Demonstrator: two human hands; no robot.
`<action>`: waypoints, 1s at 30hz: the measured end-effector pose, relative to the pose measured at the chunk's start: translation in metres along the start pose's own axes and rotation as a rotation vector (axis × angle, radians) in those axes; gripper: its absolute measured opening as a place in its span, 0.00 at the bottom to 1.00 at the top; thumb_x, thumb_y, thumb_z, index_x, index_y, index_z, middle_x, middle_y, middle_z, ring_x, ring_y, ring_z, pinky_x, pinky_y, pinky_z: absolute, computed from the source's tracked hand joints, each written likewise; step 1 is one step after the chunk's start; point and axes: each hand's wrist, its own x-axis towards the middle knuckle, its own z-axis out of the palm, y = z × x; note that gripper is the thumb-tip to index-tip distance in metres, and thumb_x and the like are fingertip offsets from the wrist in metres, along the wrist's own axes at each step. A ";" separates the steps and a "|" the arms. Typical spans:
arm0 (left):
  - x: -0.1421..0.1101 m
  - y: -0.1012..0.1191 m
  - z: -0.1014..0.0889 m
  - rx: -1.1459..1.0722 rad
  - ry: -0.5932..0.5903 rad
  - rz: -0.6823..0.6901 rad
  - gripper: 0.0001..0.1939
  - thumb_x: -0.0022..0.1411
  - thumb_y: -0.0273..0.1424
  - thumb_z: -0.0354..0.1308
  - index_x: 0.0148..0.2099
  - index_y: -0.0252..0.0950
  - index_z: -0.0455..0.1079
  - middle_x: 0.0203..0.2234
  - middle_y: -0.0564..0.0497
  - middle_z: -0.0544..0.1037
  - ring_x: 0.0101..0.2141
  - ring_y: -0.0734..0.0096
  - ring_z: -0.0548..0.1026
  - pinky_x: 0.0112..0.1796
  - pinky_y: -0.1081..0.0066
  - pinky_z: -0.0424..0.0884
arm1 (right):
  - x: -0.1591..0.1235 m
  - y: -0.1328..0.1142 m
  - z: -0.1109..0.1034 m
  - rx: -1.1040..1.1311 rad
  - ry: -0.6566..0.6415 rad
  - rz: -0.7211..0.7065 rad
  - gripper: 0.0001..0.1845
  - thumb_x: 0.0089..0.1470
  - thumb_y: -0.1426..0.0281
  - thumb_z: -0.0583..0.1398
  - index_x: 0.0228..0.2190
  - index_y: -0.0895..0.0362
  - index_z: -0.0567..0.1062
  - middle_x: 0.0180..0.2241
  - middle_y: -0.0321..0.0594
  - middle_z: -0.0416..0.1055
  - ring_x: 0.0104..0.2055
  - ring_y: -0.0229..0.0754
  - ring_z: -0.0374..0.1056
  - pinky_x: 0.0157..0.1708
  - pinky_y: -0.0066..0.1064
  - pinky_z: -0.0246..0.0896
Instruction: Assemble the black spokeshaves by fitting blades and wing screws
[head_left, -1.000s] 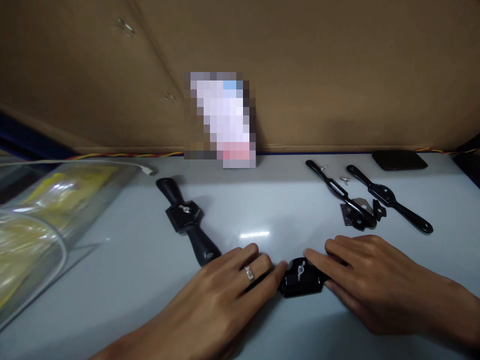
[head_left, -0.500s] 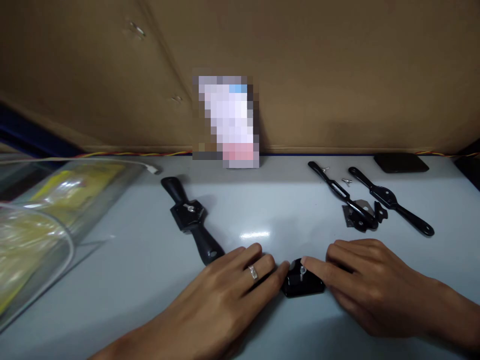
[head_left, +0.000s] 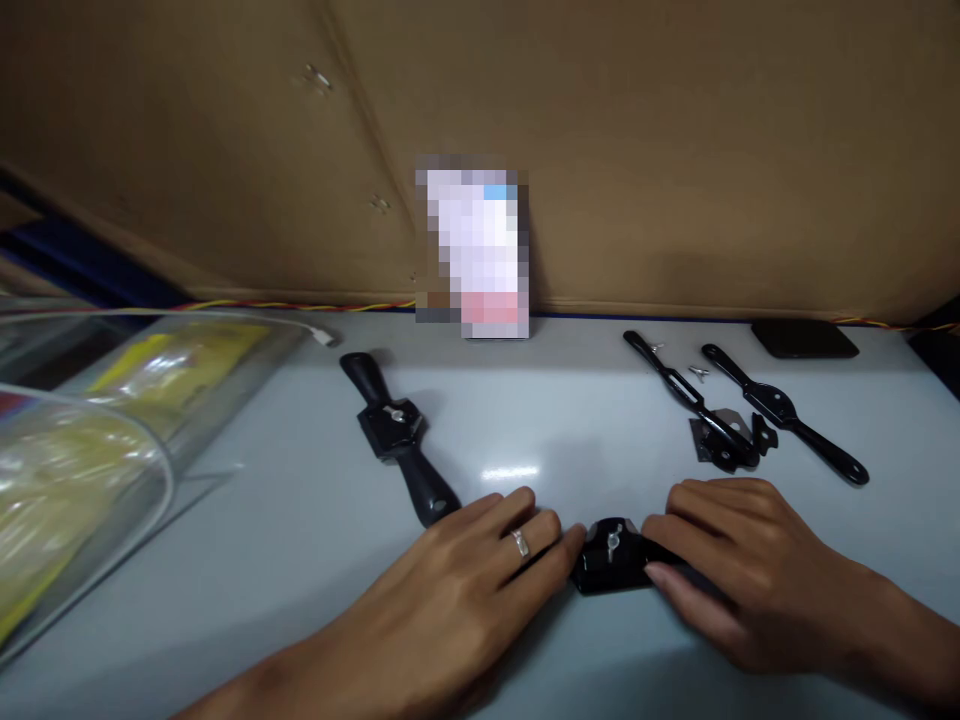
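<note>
A black spokeshave (head_left: 611, 555) with a small silver wing screw lies on the pale table (head_left: 300, 560) near the front edge. My left hand (head_left: 480, 570), with a ring on one finger, rests over its left handle, fingers curled down around it. My right hand (head_left: 735, 560) covers the right handle the same way, thumb along the front. Only the tool's middle body shows between the two hands; both handles are hidden.
A second assembled spokeshave (head_left: 397, 435) lies to the left. Two bare spokeshave bodies (head_left: 784, 410), a blade (head_left: 720, 435) and wing screws (head_left: 699, 372) lie at the right. A clear plastic container (head_left: 90, 440) lies far left, a flat black object (head_left: 805, 338) at the back right, and a cardboard wall (head_left: 637, 150) behind.
My right hand's fingers have slid off the wing screw to the right, over the handle. The left hand stays on its handle. The view has shifted slightly.
</note>
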 end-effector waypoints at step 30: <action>0.002 0.000 -0.002 -0.009 0.005 0.003 0.23 0.60 0.13 0.43 0.54 0.28 0.67 0.33 0.46 0.79 0.30 0.63 0.74 0.30 0.65 0.74 | -0.005 0.003 -0.006 -0.044 -0.131 -0.052 0.11 0.64 0.78 0.53 0.35 0.58 0.75 0.27 0.38 0.69 0.27 0.42 0.59 0.27 0.36 0.48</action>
